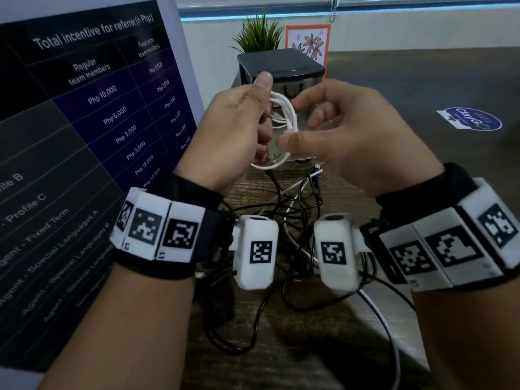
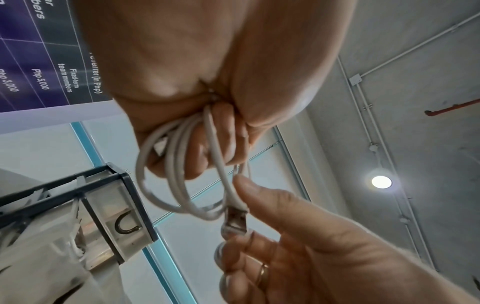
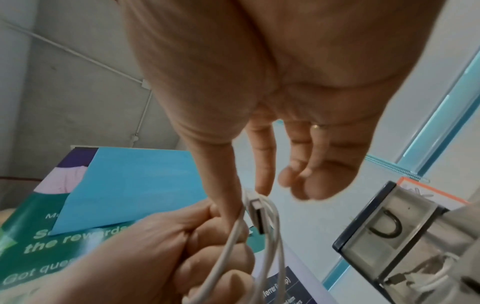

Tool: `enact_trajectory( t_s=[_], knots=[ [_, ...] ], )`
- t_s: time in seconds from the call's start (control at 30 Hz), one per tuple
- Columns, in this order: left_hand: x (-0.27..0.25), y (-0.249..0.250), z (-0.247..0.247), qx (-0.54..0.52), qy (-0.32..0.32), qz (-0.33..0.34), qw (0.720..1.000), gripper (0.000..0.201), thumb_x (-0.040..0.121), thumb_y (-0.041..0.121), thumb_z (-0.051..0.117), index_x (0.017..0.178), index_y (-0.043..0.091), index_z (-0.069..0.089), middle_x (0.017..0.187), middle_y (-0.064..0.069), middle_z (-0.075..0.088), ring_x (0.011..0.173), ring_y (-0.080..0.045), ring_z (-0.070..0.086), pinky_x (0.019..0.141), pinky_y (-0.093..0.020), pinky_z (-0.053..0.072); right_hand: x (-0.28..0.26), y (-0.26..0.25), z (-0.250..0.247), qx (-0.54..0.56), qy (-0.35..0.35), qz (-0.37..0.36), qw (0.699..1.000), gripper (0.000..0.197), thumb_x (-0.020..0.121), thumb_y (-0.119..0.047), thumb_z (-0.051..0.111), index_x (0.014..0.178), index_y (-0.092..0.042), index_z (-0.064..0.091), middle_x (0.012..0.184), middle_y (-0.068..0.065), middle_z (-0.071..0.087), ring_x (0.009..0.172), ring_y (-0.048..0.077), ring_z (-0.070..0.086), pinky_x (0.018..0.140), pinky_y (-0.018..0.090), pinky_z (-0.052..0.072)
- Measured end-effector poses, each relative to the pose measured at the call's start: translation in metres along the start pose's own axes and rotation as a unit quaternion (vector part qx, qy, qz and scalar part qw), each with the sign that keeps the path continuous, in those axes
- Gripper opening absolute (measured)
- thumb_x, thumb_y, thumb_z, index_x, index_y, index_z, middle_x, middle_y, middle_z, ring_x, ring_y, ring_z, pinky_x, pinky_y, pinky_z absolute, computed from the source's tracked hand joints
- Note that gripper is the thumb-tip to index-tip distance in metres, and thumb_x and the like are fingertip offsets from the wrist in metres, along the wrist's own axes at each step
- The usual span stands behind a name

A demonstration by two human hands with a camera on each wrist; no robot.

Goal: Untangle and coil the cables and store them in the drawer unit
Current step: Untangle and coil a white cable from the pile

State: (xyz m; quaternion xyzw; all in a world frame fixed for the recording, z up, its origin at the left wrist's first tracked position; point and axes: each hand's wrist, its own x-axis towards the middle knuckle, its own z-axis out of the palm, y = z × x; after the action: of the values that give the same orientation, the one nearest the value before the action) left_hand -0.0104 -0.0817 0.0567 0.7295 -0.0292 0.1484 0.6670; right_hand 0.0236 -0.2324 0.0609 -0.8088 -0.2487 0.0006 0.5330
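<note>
My left hand (image 1: pixel 244 122) grips a white cable (image 1: pixel 284 116) wound into a small coil, fingers curled through its loops (image 2: pixel 182 174). My right hand (image 1: pixel 337 136) pinches the same cable at its USB plug end (image 2: pixel 235 221), thumb against the plug (image 3: pixel 257 214), beside the coil. Both hands hover just in front of the drawer unit (image 1: pixel 281 66), which has a dark top and clear drawers (image 3: pixel 389 230). One lower drawer holds a white cable (image 3: pixel 428 281). A tangle of black cables (image 1: pixel 295 209) lies on the table beneath my wrists, with another white cable (image 1: pixel 385 322) running through it.
A large printed poster board (image 1: pixel 84 108) stands along the left. Behind the drawer unit are a small green plant (image 1: pixel 260 35) and a framed flower picture (image 1: pixel 308 43). A round blue sticker (image 1: pixel 472 121) is on the dark wooden table (image 1: pixel 408 88) at the right.
</note>
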Motion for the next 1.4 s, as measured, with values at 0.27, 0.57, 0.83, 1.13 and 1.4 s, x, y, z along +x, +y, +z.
enact_trajectory(
  t_s=[0.27, 0.57, 0.83, 1.13, 1.4],
  knots=[
    [0.003, -0.003, 0.002, 0.034, 0.013, 0.025, 0.999, 0.039, 0.107, 0.033, 0.038, 0.072, 0.016, 0.044, 0.049, 0.012, 0.039, 0.042, -0.005, 0.034, 0.043, -0.021, 0.028, 0.0, 0.001, 0.0, 0.076, 0.02, 0.009, 0.997, 0.034, 0.076, -0.009, 0.083, 0.102, -0.02, 0.066, 0.077, 0.008, 0.075, 0.069, 0.024, 0.073, 0.062, 0.035, 0.06],
    [0.004, -0.004, 0.003, -0.016, 0.015, 0.02, 1.0, 0.038, 0.106, 0.032, 0.039, 0.073, 0.015, 0.04, 0.052, 0.006, 0.031, 0.041, -0.008, 0.028, 0.044, -0.025, 0.022, 0.003, 0.007, 0.01, -0.002, 0.033, -0.044, 0.998, 0.023, 0.085, -0.002, 0.067, 0.077, -0.023, 0.062, 0.066, -0.001, 0.071, 0.057, 0.006, 0.064, 0.057, 0.019, 0.048],
    [0.0, 0.001, 0.004, -0.041, 0.034, 0.034, 0.998, 0.041, 0.106, 0.033, 0.038, 0.069, 0.016, 0.045, 0.049, 0.006, 0.039, 0.042, -0.007, 0.033, 0.045, -0.022, 0.031, -0.002, -0.006, 0.016, 0.144, 0.018, -0.025, 0.989, 0.024, 0.075, -0.005, 0.081, 0.083, -0.013, 0.06, 0.074, 0.02, 0.069, 0.065, 0.022, 0.059, 0.064, 0.035, 0.048],
    [0.006, -0.005, -0.007, 0.156, 0.048, 0.108, 0.981, 0.035, 0.103, 0.033, 0.047, 0.071, 0.021, 0.052, 0.055, 0.013, 0.05, 0.05, 0.001, 0.044, 0.052, -0.019, 0.036, 0.001, 0.001, 0.01, 0.042, 0.047, -0.012, 0.998, 0.016, 0.083, -0.009, 0.076, 0.083, -0.02, 0.064, 0.07, 0.002, 0.074, 0.065, 0.011, 0.072, 0.061, 0.027, 0.057],
    [0.006, -0.009, -0.019, 0.275, 0.039, 0.145, 0.95, 0.027, 0.094, 0.037, 0.062, 0.067, 0.034, 0.061, 0.064, 0.012, 0.059, 0.058, 0.005, 0.05, 0.056, -0.009, 0.034, 0.002, 0.008, -0.001, -0.076, 0.012, -0.009, 0.997, 0.013, 0.087, -0.012, 0.073, 0.092, -0.023, 0.072, 0.068, -0.004, 0.074, 0.059, 0.002, 0.068, 0.056, 0.016, 0.051]
  ],
)
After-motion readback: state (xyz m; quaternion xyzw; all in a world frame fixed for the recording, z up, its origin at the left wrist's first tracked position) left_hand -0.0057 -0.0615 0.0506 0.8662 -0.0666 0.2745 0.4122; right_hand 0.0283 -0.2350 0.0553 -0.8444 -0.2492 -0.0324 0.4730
